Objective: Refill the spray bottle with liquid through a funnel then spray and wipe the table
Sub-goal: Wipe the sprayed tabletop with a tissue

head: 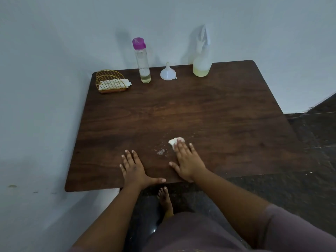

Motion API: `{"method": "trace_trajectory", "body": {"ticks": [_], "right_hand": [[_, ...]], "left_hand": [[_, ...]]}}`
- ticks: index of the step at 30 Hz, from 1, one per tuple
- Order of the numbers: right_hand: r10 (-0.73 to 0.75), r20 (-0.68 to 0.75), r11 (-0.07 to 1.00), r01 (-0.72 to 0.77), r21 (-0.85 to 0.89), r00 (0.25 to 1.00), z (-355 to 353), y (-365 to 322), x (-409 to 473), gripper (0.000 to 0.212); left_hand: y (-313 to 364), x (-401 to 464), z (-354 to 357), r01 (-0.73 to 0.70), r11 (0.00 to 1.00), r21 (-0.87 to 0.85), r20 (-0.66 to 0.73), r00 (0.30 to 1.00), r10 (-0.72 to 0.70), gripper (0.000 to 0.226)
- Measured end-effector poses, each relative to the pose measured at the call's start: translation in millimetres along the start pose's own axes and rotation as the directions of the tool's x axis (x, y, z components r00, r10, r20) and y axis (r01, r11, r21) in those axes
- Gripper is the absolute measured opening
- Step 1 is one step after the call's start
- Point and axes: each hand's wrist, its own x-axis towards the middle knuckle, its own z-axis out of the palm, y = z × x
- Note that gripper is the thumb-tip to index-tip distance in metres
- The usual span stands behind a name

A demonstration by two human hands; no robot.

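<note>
Both our hands lie flat near the table's (236,99) front edge: left hand (135,169) spread and empty, right hand (187,160) pressing straight fingers on a tissue wad (173,141) beside foam droplets (161,152). We judge the tissue soft, light and tearable when wet, best pushed under flat fingertips. Along the back edge stands the spray bottle (202,64).

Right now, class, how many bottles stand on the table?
2. The tall clear bottle with the purple cap stands at the far edge, left of the funnel. The spray bottle stands right of the funnel. None seems hidden.
</note>
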Motion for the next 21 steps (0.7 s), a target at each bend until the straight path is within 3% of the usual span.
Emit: {"method": "trace_trajectory", "body": {"ticks": [2,5,8,11,13,14,17,19,21], "right_hand": [[0.196,-0.01,0.98,-0.196,0.041,0.981,-7.8,29.1,7.6,0.084],[0.476,0.028,0.873,-0.476,0.109,0.879,-15.5,86.0,-5.3,0.086],[0.577,0.067,0.797,-0.579,0.174,0.814,-13.9,106.0,-30.3,0.089],[0.603,0.023,0.765,-0.585,0.269,0.798,-5.1,64.1,-45.7,0.073],[0.561,-0.003,0.784,-0.531,0.321,0.828,-2.0,21.1,-52.4,0.066],[0.481,0.008,0.839,-0.463,0.288,0.877,0.5,1.0,-52.8,0.065],[0.079,0.03,0.991,-0.082,0.105,0.996,6.7,-39.5,-43.6,0.063],[-0.146,0.04,0.989,0.145,0.026,0.988,0.3,-47.6,-29.6,0.057],[-0.128,0.012,0.992,0.128,0.009,0.992,-21.6,-40.4,-10.7,0.04]], "left_hand": [[-0.2,-4.7,-2.4,0.039,0.999,-0.004,0.034,0.999,-0.039,0.174],[-1.2,-6.2,-6.4,0.028,0.999,0.029,0.103,0.994,-0.031,0.173],[-3.1,-5.2,-12.4,0.015,0.998,0.055,0.176,0.984,-0.025,0.175],[-4.7,-4.5,-18.0,-0.007,0.997,0.081,0.24,0.971,-0.013,0.178],[-4.4,-4.2,-19.6,-0.006,0.994,0.107,0.259,0.966,-0.022,0.179],[-4.1,-4.0,-19.5,-0.002,0.993,0.117,0.259,0.965,-0.029,0.179],[-3.7,-3.9,-17.8,0.003,0.992,0.129,0.25,0.968,-0.035,0.179],[-4.0,-3.8,-16.7,0.008,0.99,0.143,0.242,0.969,-0.043,0.179],[-3.7,-3.7,-16.1,0.012,0.987,0.158,0.238,0.97,-0.05,0.179]]}}
